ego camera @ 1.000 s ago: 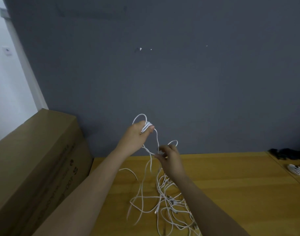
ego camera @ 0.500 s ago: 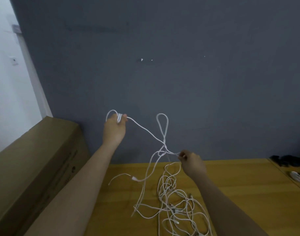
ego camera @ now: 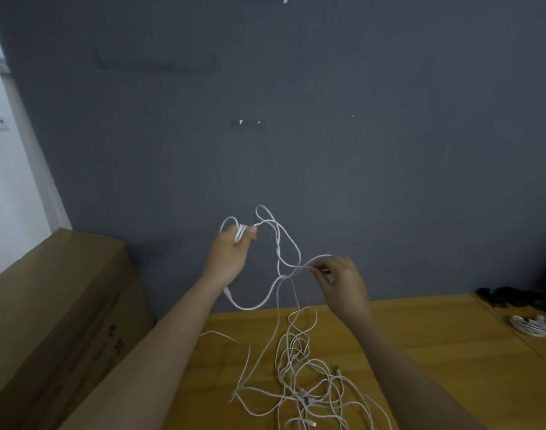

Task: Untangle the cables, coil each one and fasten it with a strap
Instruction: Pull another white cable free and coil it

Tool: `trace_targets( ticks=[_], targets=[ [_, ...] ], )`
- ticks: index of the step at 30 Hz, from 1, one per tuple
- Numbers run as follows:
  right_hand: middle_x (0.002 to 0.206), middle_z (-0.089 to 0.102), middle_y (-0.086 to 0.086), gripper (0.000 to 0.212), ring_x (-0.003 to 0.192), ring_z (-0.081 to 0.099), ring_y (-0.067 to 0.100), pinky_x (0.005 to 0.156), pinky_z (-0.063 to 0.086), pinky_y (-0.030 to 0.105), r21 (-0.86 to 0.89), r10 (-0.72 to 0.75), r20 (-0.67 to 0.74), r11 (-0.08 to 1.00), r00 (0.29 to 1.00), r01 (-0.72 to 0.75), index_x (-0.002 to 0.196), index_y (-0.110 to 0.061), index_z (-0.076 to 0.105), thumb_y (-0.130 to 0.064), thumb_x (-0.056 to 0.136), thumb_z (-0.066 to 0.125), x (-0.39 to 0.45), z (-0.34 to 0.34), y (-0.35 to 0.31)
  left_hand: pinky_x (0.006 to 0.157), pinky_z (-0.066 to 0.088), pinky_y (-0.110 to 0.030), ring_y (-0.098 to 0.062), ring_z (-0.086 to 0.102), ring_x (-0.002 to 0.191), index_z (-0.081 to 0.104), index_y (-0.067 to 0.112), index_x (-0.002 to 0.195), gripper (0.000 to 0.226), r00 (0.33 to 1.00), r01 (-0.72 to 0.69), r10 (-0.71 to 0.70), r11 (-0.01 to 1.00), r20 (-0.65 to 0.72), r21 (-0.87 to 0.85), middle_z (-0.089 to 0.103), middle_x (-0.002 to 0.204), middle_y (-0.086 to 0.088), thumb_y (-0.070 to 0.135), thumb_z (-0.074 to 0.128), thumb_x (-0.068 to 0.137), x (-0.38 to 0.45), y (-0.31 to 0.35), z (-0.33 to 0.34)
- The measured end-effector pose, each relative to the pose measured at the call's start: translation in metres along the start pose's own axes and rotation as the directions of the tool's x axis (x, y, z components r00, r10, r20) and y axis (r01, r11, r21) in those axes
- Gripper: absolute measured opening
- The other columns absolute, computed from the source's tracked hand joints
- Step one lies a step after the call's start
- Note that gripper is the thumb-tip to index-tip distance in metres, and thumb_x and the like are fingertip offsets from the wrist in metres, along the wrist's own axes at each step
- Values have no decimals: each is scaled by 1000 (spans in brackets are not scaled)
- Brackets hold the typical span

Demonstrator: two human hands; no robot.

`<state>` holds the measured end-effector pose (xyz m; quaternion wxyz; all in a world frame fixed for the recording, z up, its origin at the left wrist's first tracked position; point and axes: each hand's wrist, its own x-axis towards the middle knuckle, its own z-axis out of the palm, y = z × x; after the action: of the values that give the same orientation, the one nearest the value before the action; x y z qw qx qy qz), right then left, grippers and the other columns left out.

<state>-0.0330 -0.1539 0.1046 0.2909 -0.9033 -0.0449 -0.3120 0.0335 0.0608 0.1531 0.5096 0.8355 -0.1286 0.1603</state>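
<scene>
left hand (ego camera: 231, 259) grips coiled white cable (ego camera: 288, 243); right hand (ego camera: 340, 280) pinches it.

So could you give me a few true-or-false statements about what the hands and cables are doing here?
1. The left hand holds a small coil of white cable. True.
2. The right hand lies flat on the table. False: it is raised, pinching a cable strand.
3. A tangled pile of white cables lies on the wooden table. True.
4. The cardboard box is on the person's right. False: it is on the left.
</scene>
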Motion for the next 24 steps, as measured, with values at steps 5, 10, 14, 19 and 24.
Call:
trace_targets(
  ticks=[5, 10, 14, 19, 24],
  targets=[
    [83, 62, 4, 9, 82, 53, 19, 49, 49, 31, -253, -345, 18, 907, 939, 338, 79, -6, 73, -2, 73, 78, -8, 1, -8, 62, 38, -21, -14, 52, 66, 58, 7, 83, 34, 986, -32, 33, 999, 166, -9, 54, 70, 1, 36, 47, 98, -10, 1, 20],
    [87, 61, 3, 18, 85, 54, 20, 50, 50, 30, -283, -388, 100, 872, 916, 400, 79, -6, 72, 7, 68, 78, -12, 6, 0, 69, 41, -27, -17, 59, 80, 55, 13, 88, 24, 940, 39, -63, 996, 336, 79, 61, 83, 1, 35, 54, 96, -24, -19, 41],
    [94, 60, 3, 28, 91, 47, 17, 56, 52, 31, -255, -376, 113, 883, 920, 393, 81, -8, 69, 14, 64, 74, -18, 11, 5, 75, 49, -28, -12, 64, 85, 64, 19, 92, 22, 879, 52, -93, 994, 468, 100, 67, 88, 5, 36, 72, 82, -35, -37, 54],
    [111, 64, 9, 27, 99, 58, 23, 52, 54, 34, -230, -343, 114, 904, 932, 361, 80, -8, 70, 12, 63, 77, -21, 11, 10, 69, 48, -33, -20, 65, 79, 67, 18, 85, 13, 894, 85, -142, 985, 426, 150, 68, 80, -1, 30, 70, 83, -48, -55, 73],
    [119, 60, 15, 22, 92, 66, 26, 56, 55, 31, -140, -362, 36, 921, 932, 363, 84, -7, 68, 6, 69, 75, -25, 20, 15, 64, 46, -31, -16, 63, 69, 63, 26, 76, 16, 882, 119, -157, 987, 445, 111, 66, 71, 3, 37, 74, 79, -59, -60, 88]
  ],
)
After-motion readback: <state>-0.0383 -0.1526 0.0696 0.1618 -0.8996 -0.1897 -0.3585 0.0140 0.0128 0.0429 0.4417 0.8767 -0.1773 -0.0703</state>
